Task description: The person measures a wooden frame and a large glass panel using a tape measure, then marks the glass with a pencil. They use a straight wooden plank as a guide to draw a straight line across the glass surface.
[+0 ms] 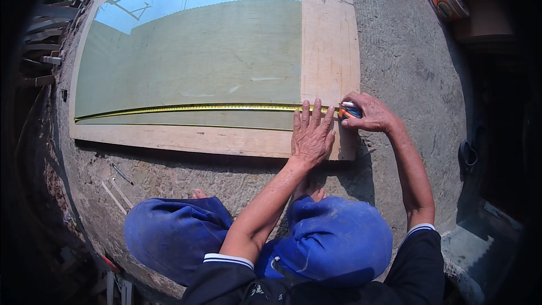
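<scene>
A large sheet of glass point(192, 68) lies on a pale wooden board point(330, 34), its surface reflecting sky and a roof edge. Across the near part of the glass runs a yellow tape measure blade point(214, 107), stretched from the glass's left edge to the right. My right hand point(370, 114) is closed around the tape measure case point(350, 110), orange and dark, at the board's right side. Flat over the blade, near the right edge of the glass, rests my left hand point(312, 135) with its fingers stretched out.
Rough concrete ground point(406, 68) surrounds the board. A pencil-like stick point(122, 174) and thin wooden strips point(114, 197) lie at the near left. Wood scraps point(48, 34) are piled at the far left. A white and orange bucket point(449, 3) stands at the far right. My blue-trousered knees point(339, 237) are close below the board.
</scene>
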The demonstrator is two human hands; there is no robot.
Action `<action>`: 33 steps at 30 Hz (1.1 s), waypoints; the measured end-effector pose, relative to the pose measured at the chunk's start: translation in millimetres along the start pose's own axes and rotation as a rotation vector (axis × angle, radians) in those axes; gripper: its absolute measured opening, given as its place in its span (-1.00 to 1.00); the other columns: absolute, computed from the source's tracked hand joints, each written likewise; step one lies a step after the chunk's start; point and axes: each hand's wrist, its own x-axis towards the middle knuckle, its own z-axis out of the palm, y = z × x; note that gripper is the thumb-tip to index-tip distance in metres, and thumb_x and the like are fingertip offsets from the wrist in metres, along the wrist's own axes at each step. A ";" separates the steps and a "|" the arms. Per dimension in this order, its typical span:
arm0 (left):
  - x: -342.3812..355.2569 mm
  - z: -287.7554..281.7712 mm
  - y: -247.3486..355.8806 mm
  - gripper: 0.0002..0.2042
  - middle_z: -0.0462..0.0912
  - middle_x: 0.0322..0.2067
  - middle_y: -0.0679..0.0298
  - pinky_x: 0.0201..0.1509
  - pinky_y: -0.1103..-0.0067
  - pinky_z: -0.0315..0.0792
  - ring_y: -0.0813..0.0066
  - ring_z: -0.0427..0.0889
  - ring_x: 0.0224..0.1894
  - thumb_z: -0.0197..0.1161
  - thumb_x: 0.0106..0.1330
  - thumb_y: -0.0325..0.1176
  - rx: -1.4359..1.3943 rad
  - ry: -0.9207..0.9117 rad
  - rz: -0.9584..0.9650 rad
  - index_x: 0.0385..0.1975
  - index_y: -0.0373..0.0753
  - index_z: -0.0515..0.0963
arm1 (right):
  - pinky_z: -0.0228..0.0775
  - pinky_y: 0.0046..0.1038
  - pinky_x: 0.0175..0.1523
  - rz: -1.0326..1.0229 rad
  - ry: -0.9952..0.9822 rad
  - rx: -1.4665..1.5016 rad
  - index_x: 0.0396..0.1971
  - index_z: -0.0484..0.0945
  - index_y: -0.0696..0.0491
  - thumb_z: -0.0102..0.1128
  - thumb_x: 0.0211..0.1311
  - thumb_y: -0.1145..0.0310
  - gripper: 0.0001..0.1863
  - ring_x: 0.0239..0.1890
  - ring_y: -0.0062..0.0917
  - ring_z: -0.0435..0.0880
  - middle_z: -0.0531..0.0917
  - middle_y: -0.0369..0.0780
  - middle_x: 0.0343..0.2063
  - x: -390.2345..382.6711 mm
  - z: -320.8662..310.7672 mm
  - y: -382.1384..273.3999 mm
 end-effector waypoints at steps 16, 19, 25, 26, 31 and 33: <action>0.1 -1.3 0.4 -0.31 -0.18 0.55 -0.03 0.55 -0.02 -0.36 -0.22 -0.32 0.57 0.09 0.40 0.00 -0.052 0.069 0.039 0.53 0.12 0.07 | 0.42 -0.24 0.23 0.093 0.587 -0.060 0.14 0.55 0.08 0.12 0.43 0.08 -0.54 0.14 -0.26 0.58 0.61 -0.10 0.03 -6.0 -3.9 -6.2; 0.3 -1.5 1.1 -0.30 -0.16 0.54 -0.04 0.56 -0.02 -0.34 -0.23 -0.29 0.57 0.12 0.39 -0.01 -0.062 0.074 0.041 0.52 0.10 0.08 | 0.45 -0.27 0.19 0.054 0.776 0.420 0.09 0.57 0.10 0.04 0.50 0.21 -0.65 0.08 -0.35 0.61 0.63 -0.12 -0.03 -6.0 -3.4 -25.4; 1.3 -2.5 0.7 -0.32 -0.18 0.55 -0.02 0.56 0.01 -0.39 -0.21 -0.33 0.57 0.09 0.41 0.02 -0.056 0.008 0.024 0.52 0.15 0.09 | 0.44 -0.68 -0.48 -0.200 0.738 1.471 0.21 0.33 0.12 -0.13 0.60 0.07 -0.55 -0.54 -0.68 0.62 0.65 -0.22 -0.31 -5.2 19.5 -74.7; 1.6 -2.6 1.4 -0.33 -0.16 0.55 -0.02 0.56 0.01 -0.38 -0.21 -0.31 0.57 0.08 0.40 0.03 -0.065 0.020 0.017 0.52 0.15 0.12 | 0.42 -0.66 -0.49 -0.129 0.749 1.602 0.21 0.32 0.12 -0.12 0.59 0.07 -0.54 -0.59 -0.67 0.58 0.64 -0.23 -0.34 -2.7 21.2 -75.6; 3.0 -5.8 4.2 -0.33 -0.11 0.54 -0.03 0.57 0.02 -0.34 -0.19 -0.27 0.57 0.12 0.39 -0.01 -0.037 0.022 0.017 0.50 0.12 0.15 | 0.42 -0.55 -0.46 -0.212 0.597 2.036 0.20 0.35 0.13 -0.08 0.59 0.11 -0.57 -0.59 -0.66 0.48 0.62 -0.26 -0.38 5.8 31.9 -69.7; 3.1 -4.6 4.7 -0.33 -0.10 0.53 -0.02 0.57 0.02 -0.33 -0.19 -0.27 0.57 0.13 0.38 0.00 -0.055 0.019 0.015 0.50 0.12 0.17 | 0.44 -0.53 -0.41 -0.139 0.642 2.052 0.16 0.41 0.15 -0.05 0.58 0.14 -0.59 -0.53 -0.65 0.50 0.62 -0.26 -0.37 7.9 34.8 -71.0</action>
